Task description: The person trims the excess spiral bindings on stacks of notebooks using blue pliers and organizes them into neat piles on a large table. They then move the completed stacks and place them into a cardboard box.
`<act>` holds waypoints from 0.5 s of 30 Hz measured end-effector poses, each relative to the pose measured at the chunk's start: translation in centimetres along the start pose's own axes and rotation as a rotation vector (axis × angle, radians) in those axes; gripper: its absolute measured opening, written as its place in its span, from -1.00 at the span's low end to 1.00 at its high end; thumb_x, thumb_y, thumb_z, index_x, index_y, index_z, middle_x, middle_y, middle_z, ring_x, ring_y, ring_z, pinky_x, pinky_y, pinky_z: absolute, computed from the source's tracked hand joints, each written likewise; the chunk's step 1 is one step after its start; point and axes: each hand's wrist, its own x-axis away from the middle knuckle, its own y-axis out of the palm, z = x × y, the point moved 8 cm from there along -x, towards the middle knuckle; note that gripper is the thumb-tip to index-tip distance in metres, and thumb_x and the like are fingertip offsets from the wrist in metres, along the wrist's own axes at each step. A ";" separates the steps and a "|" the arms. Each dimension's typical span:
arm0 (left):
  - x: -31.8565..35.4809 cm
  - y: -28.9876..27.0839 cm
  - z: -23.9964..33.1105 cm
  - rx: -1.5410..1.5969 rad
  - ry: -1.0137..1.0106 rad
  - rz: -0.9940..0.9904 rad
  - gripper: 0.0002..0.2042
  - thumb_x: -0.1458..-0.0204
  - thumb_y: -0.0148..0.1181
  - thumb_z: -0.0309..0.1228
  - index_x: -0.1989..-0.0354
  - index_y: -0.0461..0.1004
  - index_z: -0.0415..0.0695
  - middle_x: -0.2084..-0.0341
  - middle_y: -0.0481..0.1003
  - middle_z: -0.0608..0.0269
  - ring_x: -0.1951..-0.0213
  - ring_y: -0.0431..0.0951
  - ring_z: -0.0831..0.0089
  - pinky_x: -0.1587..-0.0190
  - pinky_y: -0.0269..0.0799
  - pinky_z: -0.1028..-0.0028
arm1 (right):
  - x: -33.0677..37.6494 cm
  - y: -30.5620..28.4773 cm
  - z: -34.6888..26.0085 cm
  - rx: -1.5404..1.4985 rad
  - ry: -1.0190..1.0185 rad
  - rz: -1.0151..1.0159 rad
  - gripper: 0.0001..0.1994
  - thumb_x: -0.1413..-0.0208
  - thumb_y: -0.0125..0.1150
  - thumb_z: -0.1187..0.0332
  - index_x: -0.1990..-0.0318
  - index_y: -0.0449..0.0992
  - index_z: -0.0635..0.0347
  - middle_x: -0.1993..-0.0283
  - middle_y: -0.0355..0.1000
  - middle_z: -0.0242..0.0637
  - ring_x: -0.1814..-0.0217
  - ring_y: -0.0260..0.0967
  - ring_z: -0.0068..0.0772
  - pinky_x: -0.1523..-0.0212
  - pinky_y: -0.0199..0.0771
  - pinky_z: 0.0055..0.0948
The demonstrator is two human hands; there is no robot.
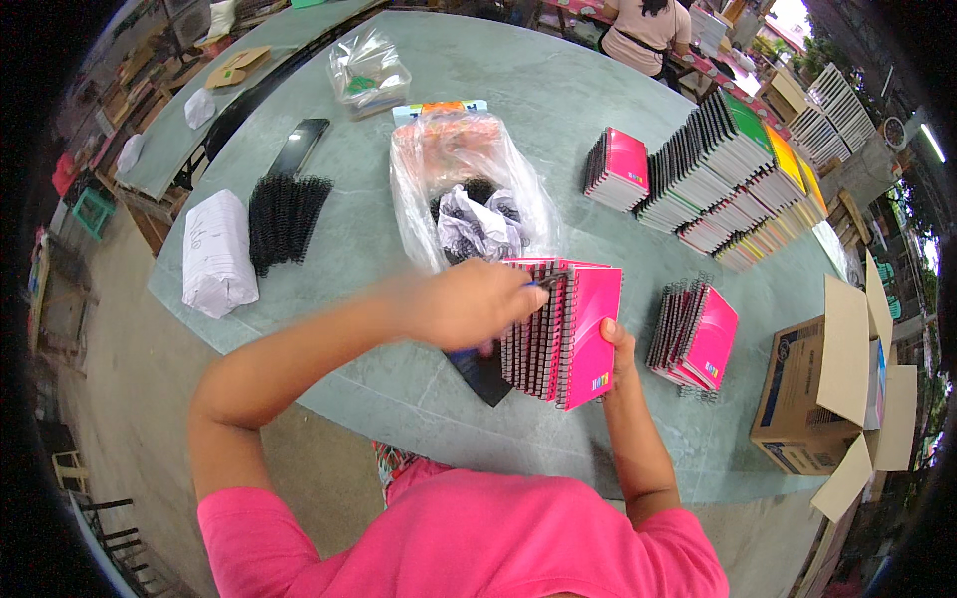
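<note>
Notebooks in hand: a small upright stack of pink spiral notebooks [563, 329] — glossy magenta covers, black wire coils along the left edge — standing on the grey-green table [558, 90] just in front of the person; exact count cannot be told.
Left hand: left hand [469, 302], blurred, clenched around a thin blue-handled tool [469, 351] and pressed against the coils.
Right hand: right hand [618, 349] grasping the stack's right edge, thumb over the front cover.
Dark piece: a flat black sheet [483, 374] lying beside the stack's base.
Second pile: one leaning pile of pink notebooks [695, 337], near on the right.
Far stock: a long row of bound notebooks [738, 179], pink, green and yellow covers.
Bags: two clear crinkled plastic bags — the nearer bag [469, 184] holds black coils.
Loose coils: one bundle of black wire spirals [284, 219].
Wrapped parcel: one white paper bundle [214, 254].
Box: one open cardboard carton [822, 384].
</note>
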 end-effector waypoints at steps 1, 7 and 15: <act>0.4 -0.5 1.4 -0.416 0.153 0.220 -0.64 -0.10 -0.16 -0.16 0.30 0.33 -0.29 0.44 0.40 -0.02 0.36 0.46 0.10 0.32 0.39 0.27 | 0.1 -0.5 0.1 -0.005 -0.007 0.038 -0.28 0.27 0.27 0.09 -0.03 0.20 0.36 0.08 0.34 -0.04 0.08 0.34 -0.14 0.02 0.34 -0.22; 1.9 0.1 -0.5 0.037 0.077 -0.062 -0.67 -0.07 -0.11 -0.20 0.25 0.31 -0.29 0.41 0.38 -0.06 0.33 0.41 0.04 0.26 0.31 0.27 | 1.7 -2.2 0.3 0.003 -0.021 0.122 -0.29 0.28 0.28 0.12 -0.03 0.21 0.35 0.07 0.34 -0.04 0.08 0.34 -0.15 0.01 0.33 -0.24; 10.5 2.1 -14.9 -0.493 -0.094 0.451 -0.58 0.04 0.04 -0.19 0.07 0.28 -0.21 0.21 0.32 -0.04 0.16 0.31 0.07 0.07 0.20 0.24 | 7.3 2.3 -6.4 1.670 -0.277 0.354 -0.03 0.55 0.40 0.02 -0.09 0.09 0.33 0.08 0.27 -0.03 0.04 0.25 -0.07 0.01 0.25 -0.24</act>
